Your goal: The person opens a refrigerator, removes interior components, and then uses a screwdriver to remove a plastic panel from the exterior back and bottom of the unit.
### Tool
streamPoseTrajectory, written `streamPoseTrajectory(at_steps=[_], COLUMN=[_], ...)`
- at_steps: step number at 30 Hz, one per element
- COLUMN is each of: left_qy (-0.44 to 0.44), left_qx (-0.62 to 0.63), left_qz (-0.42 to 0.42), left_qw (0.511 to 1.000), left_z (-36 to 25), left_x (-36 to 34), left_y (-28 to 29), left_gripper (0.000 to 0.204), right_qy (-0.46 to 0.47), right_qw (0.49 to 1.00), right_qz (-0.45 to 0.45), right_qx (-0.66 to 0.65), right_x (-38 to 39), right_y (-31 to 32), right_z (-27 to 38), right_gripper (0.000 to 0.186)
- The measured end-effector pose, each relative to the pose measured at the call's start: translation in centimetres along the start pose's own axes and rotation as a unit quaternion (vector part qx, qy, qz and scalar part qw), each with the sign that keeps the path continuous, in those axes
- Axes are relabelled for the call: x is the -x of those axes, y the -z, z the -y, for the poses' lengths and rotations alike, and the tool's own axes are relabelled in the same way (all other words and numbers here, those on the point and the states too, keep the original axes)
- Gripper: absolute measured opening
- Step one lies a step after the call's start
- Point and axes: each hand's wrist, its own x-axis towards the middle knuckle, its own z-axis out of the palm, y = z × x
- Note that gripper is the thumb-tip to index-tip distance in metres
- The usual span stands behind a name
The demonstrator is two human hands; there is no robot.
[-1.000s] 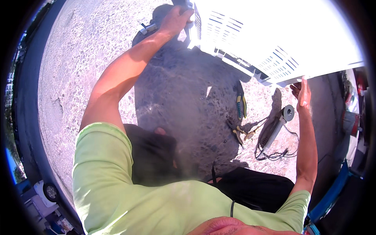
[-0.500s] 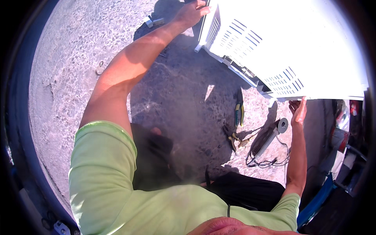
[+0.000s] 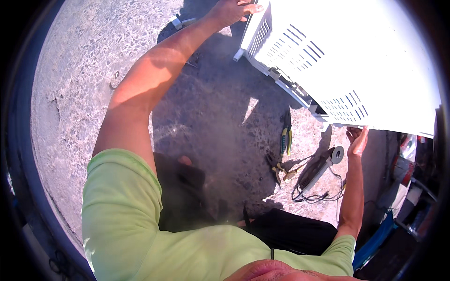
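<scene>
A large white appliance casing (image 3: pixel 370 51) with rows of slotted vents is tilted at the upper right, its face glaring in the sun. My left hand (image 3: pixel 234 13) grips its left edge near the top of the view, thumb over the rim. Below its near right edge, my right hand (image 3: pixel 357 140) holds the casing from underneath, the fingertips partly hidden. A dark gap shows along the casing's lower side, between the two groups of vents.
On the rough concrete floor (image 3: pixel 70 93) lie green-and-yellow handled pliers (image 3: pixel 286 140), a second pair of pliers (image 3: pixel 276 168) and a corded grinder-like tool (image 3: pixel 321 173) with a round disc. Assorted items, including a blue piece (image 3: pixel 375 239), sit at the right.
The casing has shifted slightly right, and its near right edge sits a little lower in view. Both hands keep their hold and move with it.
</scene>
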Motion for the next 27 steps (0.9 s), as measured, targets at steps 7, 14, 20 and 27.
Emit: streamPoseTrajectory(at_steps=[7, 14, 20, 27], left_qy=[0.253, 0.180, 0.310, 0.288], left_qx=[0.190, 0.181, 0.187, 0.225], left_qz=[0.076, -0.036, -0.013, 0.012], left_qw=[0.946, 0.966, 0.932, 0.931], left_z=[-10.6, -6.8, -12.4, -10.0], left_x=[-1.4, 1.0, 1.1, 2.7], left_y=[3.0, 0.6, 2.6, 2.7], left_gripper=[0.022, 0.035, 0.035, 0.048], right_qy=[-0.063, -0.083, -0.111, -0.125], right_qw=[0.998, 0.995, 0.992, 0.988], right_qz=[-0.016, -0.027, -0.034, -0.072], right_qx=[-0.007, -0.044, -0.045, -0.051], right_x=[0.5, 1.5, 2.3, 2.6], right_y=[1.4, -1.0, -1.3, -2.7], right_z=[0.4, 1.5, 1.9, 2.1], right_gripper=[0.077, 0.080, 0.082, 0.090])
